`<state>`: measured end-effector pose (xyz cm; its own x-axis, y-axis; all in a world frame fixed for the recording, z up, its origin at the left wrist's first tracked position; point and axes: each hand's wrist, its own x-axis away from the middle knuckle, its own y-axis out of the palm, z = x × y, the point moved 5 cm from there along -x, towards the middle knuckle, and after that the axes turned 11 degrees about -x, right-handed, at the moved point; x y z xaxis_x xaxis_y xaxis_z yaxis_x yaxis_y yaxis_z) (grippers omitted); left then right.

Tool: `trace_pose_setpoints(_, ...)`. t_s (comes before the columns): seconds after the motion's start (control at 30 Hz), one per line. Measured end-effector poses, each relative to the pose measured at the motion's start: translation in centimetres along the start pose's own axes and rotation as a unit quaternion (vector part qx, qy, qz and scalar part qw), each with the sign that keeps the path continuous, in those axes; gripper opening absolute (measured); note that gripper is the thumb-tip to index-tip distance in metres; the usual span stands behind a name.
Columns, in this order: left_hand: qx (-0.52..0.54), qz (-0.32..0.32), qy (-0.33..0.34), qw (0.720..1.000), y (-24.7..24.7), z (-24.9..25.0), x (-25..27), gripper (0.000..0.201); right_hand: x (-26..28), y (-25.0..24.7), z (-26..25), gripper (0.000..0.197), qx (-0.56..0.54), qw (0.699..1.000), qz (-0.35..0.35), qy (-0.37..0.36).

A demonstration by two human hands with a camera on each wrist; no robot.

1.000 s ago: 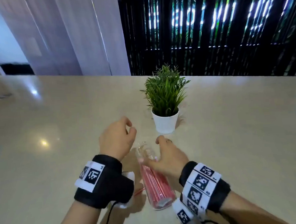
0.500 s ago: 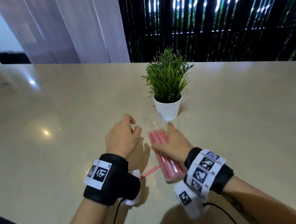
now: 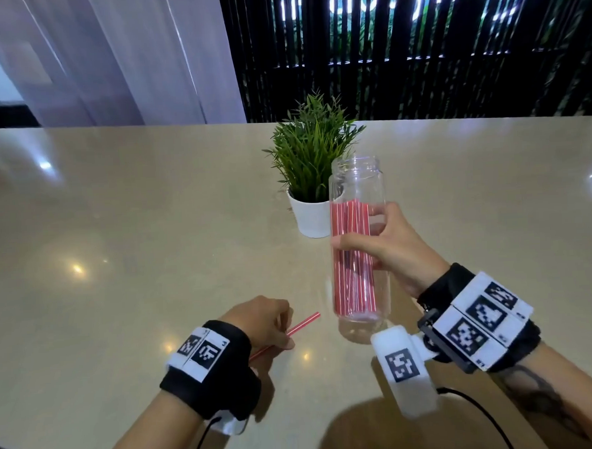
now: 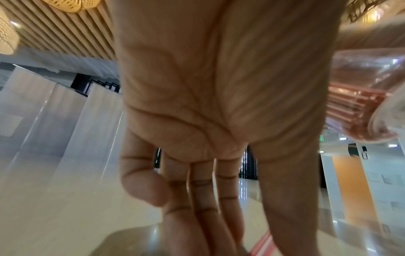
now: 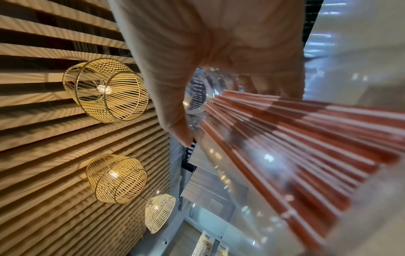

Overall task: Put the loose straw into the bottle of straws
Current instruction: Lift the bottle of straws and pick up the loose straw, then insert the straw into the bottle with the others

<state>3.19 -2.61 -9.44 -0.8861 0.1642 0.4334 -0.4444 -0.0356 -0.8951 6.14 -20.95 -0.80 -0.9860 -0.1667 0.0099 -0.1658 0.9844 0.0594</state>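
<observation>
My right hand (image 3: 363, 234) grips a clear open-mouthed bottle (image 3: 361, 282) and holds it upright, thumb across the front and fingers behind. It is packed with red-and-white straws (image 3: 351, 255), and its base hangs close above the table. The right wrist view shows the bottle (image 5: 285, 155) from below, blurred. The loose red straw (image 3: 301, 325) lies on the table left of the bottle. My left hand (image 3: 284, 329) is down on its near part, thumb on one side and fingers on the other, pinching it. In the left wrist view the straw (image 4: 263, 246) shows beside the thumb at the bottom edge.
A small green plant in a white pot (image 3: 314, 175) stands just behind the bottle. The beige glossy table (image 3: 135, 267) stretches wide to the left and right. White curtains and a dark slatted wall are beyond its far edge.
The bottle lay on its side on the table; my right hand has raised it upright. My left hand has drawn back toward me and come down on the loose straw.
</observation>
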Motion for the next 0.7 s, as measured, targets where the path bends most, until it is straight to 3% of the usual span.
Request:
trace_pose_setpoints(0.2,-0.039,0.018,-0.021,0.999,0.0,0.5,0.0,0.026,0.6,0.2,0.2,0.069,0.016,1.0,-0.004,0.007)
trace_pose_setpoints(0.37,-0.054,0.024,-0.032,0.998,-0.1,0.7,-0.3,0.015,0.7,0.3,-0.1,0.06,-0.012,0.999,-0.034,0.04)
trace_pose_setpoints(0.7,-0.078,-0.007,-0.022,0.997,0.2,0.9,-0.2,0.016,0.9,-0.9,-0.6,0.052,-0.038,0.999,-0.019,0.034)
